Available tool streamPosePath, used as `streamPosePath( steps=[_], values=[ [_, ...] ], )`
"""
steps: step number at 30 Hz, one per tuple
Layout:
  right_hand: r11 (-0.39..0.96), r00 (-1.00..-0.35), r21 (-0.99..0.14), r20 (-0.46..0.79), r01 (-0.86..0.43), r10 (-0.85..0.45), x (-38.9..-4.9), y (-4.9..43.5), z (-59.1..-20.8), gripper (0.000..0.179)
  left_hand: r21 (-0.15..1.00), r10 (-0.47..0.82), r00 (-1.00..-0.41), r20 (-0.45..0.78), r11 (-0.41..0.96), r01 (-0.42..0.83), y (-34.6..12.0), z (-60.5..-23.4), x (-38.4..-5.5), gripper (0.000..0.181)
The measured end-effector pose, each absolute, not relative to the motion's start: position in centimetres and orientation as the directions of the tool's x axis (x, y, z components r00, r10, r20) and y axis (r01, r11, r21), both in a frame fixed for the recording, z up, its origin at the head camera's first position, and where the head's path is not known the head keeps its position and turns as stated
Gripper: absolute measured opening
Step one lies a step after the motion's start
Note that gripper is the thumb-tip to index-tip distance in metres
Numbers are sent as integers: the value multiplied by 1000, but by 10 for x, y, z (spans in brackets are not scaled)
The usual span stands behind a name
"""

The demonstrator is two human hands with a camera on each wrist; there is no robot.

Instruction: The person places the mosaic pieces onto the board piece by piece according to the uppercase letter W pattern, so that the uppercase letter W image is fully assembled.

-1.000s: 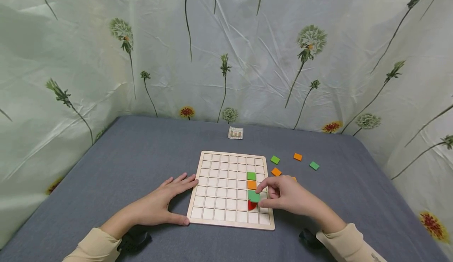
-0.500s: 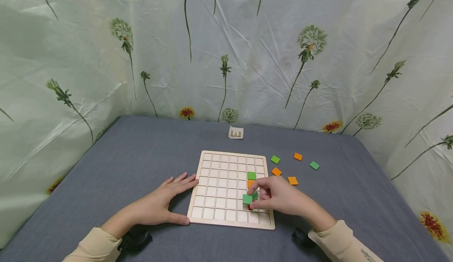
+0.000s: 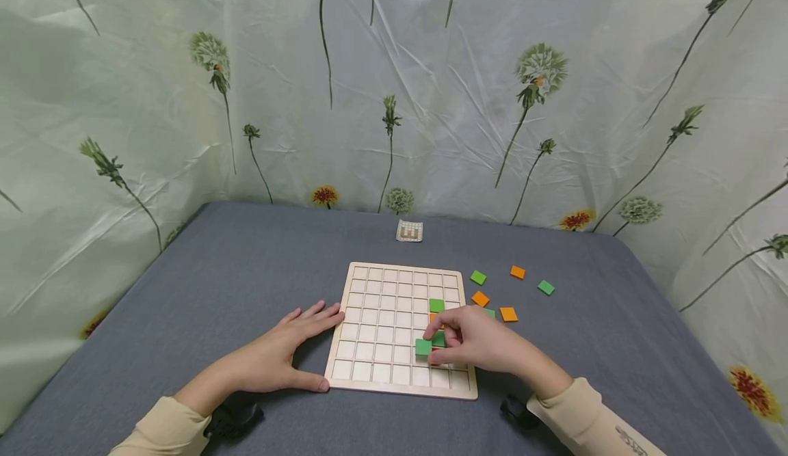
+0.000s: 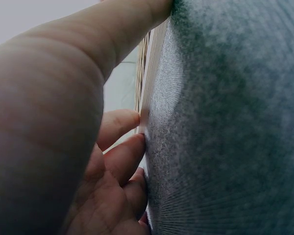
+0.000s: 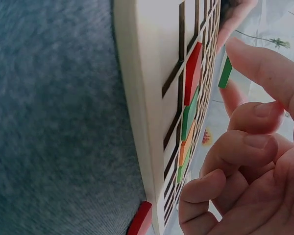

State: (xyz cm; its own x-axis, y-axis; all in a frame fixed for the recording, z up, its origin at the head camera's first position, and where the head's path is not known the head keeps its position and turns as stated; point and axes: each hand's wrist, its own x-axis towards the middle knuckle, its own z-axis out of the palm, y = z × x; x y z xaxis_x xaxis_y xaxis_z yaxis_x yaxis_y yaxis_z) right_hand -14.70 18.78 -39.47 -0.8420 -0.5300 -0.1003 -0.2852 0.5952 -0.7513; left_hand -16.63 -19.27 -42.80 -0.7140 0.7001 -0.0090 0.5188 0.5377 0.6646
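The board (image 3: 386, 319) is steadied at its left edge by the left hand (image 3: 280, 360), its fingers stretched, nothing gripped, the thumb set at the near corner. Well apart from it, a green tile (image 3: 423, 348) is pinched between thumb and index finger of the right hand (image 3: 480, 336) — held above the board, just left of the filled column, though the exact cell below cannot be told.

Under that hand, a red tile (image 5: 193, 73), a seated green tile (image 5: 188, 115) and an orange tile (image 5: 185, 147) are partly covered; any could be knocked loose by curled fingers if the hand is lowered carelessly. The pinched piece is held by little more than its edge, so a slip or a skewed landing on a cell ridge may be risked. Should the left hand's brace be eased, the board could be slid by a sideways push.

Room for moving is offered leftward by bare cells. The right edge is crowded — a stray red tile (image 5: 140, 219) is seen beside it, with loose tiles (image 3: 508, 314) scattered on the cloth (image 3: 277, 251) farther out. Beyond the far rim, a printed card (image 3: 409, 230) is placed, backed by a flowered curtain (image 3: 357, 135).
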Motion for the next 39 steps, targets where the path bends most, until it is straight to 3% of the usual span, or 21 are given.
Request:
streamPosePath(
  steps=[39],
  values=[
    [610,-833,-749,-147,-258,-533,-148,182,-404,22,676,692,-721,-15,538,503,-192,-431,-167,103]
  ],
)
